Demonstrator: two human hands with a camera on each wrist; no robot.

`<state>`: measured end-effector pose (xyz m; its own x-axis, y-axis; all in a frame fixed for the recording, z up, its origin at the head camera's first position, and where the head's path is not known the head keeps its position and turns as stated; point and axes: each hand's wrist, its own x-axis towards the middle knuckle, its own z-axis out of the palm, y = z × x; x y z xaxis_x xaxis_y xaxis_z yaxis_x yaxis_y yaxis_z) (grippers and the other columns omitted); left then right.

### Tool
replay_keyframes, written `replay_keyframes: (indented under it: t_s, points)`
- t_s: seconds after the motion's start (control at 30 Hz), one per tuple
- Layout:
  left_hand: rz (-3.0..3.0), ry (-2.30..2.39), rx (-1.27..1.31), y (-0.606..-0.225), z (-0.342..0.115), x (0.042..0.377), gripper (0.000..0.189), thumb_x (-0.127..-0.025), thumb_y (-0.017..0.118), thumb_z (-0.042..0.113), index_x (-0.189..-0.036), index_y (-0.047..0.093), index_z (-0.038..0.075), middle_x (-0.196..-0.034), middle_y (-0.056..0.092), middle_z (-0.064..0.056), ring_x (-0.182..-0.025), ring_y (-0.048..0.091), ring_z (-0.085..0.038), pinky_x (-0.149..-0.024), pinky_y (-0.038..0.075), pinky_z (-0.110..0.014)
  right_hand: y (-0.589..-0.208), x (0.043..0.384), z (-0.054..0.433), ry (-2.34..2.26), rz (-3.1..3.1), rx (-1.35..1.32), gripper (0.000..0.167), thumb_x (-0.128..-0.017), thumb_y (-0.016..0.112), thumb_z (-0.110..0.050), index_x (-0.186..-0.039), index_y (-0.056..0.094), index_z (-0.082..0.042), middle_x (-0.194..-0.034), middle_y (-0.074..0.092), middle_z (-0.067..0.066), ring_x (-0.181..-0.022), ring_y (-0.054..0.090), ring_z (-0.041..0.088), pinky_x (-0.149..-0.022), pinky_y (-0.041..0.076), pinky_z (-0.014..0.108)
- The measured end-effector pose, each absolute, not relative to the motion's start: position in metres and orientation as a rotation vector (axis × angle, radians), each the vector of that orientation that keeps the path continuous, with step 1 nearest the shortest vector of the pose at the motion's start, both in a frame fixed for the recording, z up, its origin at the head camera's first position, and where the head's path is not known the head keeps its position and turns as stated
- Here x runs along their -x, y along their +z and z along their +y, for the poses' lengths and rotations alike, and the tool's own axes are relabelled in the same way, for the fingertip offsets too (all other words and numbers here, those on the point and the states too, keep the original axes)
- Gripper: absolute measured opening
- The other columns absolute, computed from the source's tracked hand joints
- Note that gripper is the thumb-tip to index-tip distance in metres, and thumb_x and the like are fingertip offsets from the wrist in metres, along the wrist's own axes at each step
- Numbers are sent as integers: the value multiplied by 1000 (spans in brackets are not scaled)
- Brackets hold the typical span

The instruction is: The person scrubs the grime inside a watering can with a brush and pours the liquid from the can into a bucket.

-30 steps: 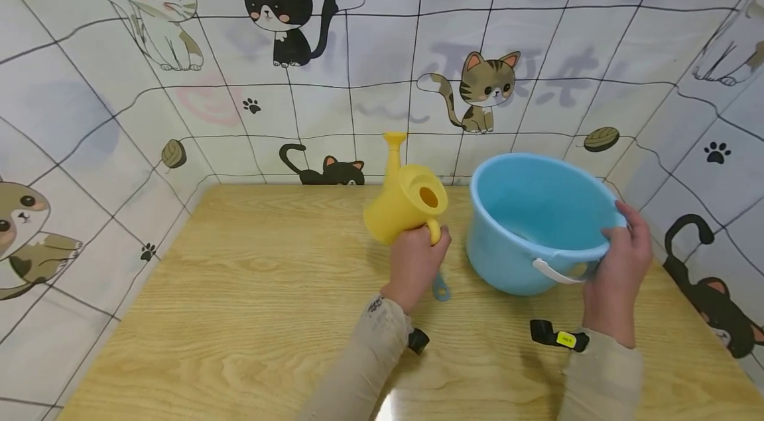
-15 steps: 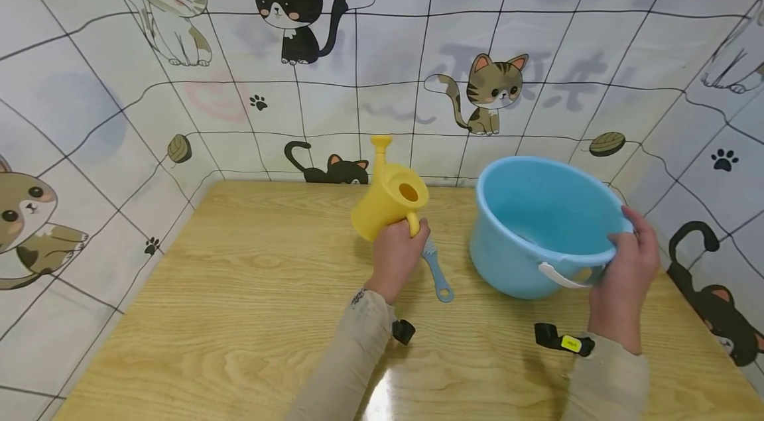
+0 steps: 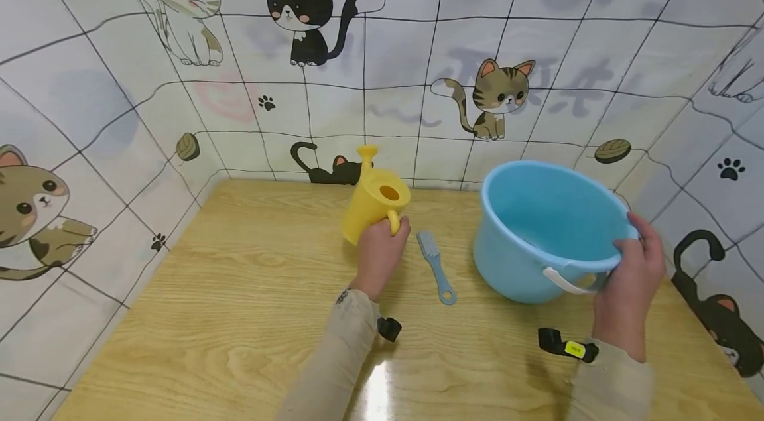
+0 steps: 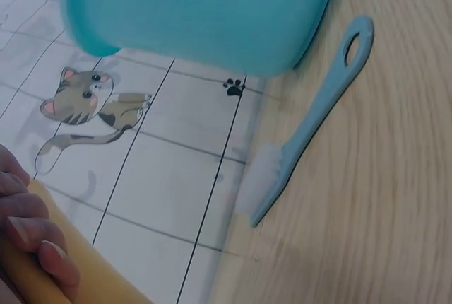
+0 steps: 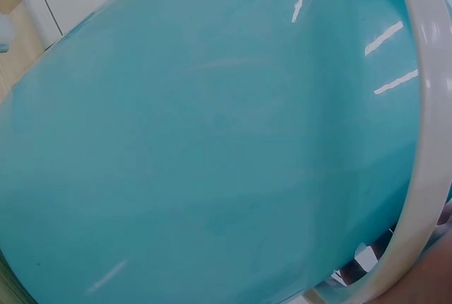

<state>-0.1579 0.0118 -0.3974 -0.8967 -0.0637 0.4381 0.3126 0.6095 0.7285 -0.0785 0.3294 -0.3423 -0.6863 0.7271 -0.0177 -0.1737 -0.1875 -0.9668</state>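
Observation:
My left hand [image 3: 381,255] grips the handle of a yellow watering can [image 3: 363,212], whose sprinkler spout points up toward the back wall. Curled fingers [image 4: 32,230] show on the yellow plastic in the left wrist view. At the right, my right hand [image 3: 634,282] holds the rim of a light blue bucket [image 3: 507,268], thumb on the near side of the edge. The bucket's white carrying handle [image 5: 427,127] hangs down its outside. Between the can and the bucket, a blue brush [image 3: 440,275] with pale bristles lies on the table, touched by neither hand.
The wooden table [image 3: 239,315] meets a cat-print tile-patterned wall covering [image 3: 394,50] at the back and both sides. A small black device [image 3: 389,329] sits at the left wrist, and another black device [image 3: 561,343] with a yellow label at the right wrist.
My left hand has moved left with the watering can, away from the bucket, and the brush behind it has come fully into sight. The right hand keeps its hold on the bucket's rim.

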Motion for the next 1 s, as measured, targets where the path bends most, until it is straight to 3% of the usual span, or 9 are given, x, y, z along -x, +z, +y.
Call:
replay_keyframes:
  t_s: [0.33,0.63,1.0]
  points:
    - [-2379,-1333,4,-392,-34,162,49,-86,49,40,-48,38,11,-41,30,2,-36,31,-15,-38,28,-26,-344,80,324,1925,-1451,679,42,-86,42,-6,-124,49,-23,-132,34,-8,-121,30,14,-102,23,38]
    - [-2193,-1590,-50,-396,-69,164,62,-85,39,58,-46,42,9,-41,37,-2,-37,33,-20,-39,27,-27,-346,80,324,1962,-1407,710,42,-86,44,-8,-125,49,-24,-134,34,-8,-123,29,14,-102,21,40]
    - [-2047,-1825,-27,-400,-112,158,56,-91,40,45,-52,41,4,-46,36,-5,-41,32,-20,-41,26,-27,-344,82,322,1997,-1330,691,42,-85,44,-3,-123,50,-21,-131,36,-7,-122,30,13,-102,21,38]
